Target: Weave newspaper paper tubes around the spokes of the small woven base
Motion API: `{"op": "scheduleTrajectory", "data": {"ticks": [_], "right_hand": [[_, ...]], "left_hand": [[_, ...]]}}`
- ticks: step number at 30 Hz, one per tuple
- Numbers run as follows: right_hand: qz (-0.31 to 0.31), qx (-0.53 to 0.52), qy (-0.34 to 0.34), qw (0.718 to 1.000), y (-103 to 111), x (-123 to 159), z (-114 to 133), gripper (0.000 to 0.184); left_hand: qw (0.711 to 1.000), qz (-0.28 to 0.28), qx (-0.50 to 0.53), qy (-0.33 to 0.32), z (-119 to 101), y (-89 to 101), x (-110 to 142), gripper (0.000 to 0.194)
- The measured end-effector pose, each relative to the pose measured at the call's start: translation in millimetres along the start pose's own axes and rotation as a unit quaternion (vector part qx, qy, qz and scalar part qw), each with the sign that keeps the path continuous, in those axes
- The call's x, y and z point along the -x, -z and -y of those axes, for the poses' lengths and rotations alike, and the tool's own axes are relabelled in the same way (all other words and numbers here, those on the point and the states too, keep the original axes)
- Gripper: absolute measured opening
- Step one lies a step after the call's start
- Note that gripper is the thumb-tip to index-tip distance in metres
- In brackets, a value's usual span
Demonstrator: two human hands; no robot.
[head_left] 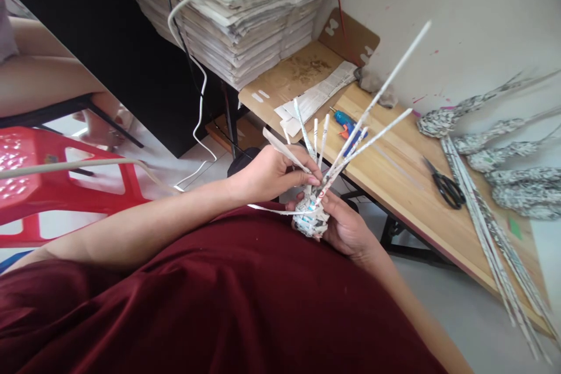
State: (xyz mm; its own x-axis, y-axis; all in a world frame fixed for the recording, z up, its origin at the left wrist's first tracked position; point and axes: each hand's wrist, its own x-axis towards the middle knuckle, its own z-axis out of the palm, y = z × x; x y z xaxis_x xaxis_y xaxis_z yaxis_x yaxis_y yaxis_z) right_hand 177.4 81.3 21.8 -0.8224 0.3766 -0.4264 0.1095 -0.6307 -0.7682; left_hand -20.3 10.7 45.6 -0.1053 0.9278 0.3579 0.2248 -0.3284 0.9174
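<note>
A small rounded piece woven from newspaper tubes [310,221] sits just above my lap. Several upright tubes [377,93] of different lengths stick out of its top. My right hand [346,223] is wrapped round its side and underside. At its upper rim, my left hand [284,170] is closed, thumb and fingertips pinching a rolled paper tube [284,151] whose flat-looking end points up and left. Another thin white paper strand [272,210] runs leftward from the woven body below my left hand. My left fingers partly hide the rim.
On the wooden table [412,210] lie black-handled scissors [445,186], a blue glue gun [344,120], paper strips [324,93], long newspaper tubes [482,245] and several woven pieces [438,121]. Stacked newspapers [245,17], a white cable [202,93] and a red stool [79,178] are to the left.
</note>
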Motion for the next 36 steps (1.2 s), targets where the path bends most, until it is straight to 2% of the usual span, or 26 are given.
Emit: {"op": "scheduleTrajectory", "data": {"ticks": [2,6,13,20,25,28,34,36], "right_hand": [[-0.006,0.006,0.008,1.0,0,2,0,0.039],[0.003,0.004,0.017,1.0,1,5,1,0.04],[0.007,-0.01,0.023,1.0,2,8,0,0.035],[-0.018,-0.016,0.044,0.999,-1,7,1,0.032],[-0.038,-0.021,0.036,0.998,1,6,-1,0.034],[-0.055,-0.032,0.036,0.997,2,5,-1,0.034],[-0.044,-0.022,0.044,0.998,0,2,1,0.034],[-0.039,-0.019,0.041,0.998,-1,1,1,0.035]], "left_hand": [[1.0,-0.002,0.014,0.022,0,-1.7,1,0.004],[0.99,0.023,0.107,0.094,-3,-4.8,5,0.011],[0.976,0.063,0.166,0.123,-9,-1.1,12,0.02],[0.996,0.062,0.051,0.036,-13,12.0,22,0.008],[0.994,0.031,0.092,0.05,-8,8.6,27,0.01],[0.992,0.035,0.114,0.048,-8,6.8,27,0.013],[0.998,0.031,0.051,0.01,-8,10.2,24,0.009],[0.999,0.045,0.021,-0.007,-8,11.7,21,0.01]]}}
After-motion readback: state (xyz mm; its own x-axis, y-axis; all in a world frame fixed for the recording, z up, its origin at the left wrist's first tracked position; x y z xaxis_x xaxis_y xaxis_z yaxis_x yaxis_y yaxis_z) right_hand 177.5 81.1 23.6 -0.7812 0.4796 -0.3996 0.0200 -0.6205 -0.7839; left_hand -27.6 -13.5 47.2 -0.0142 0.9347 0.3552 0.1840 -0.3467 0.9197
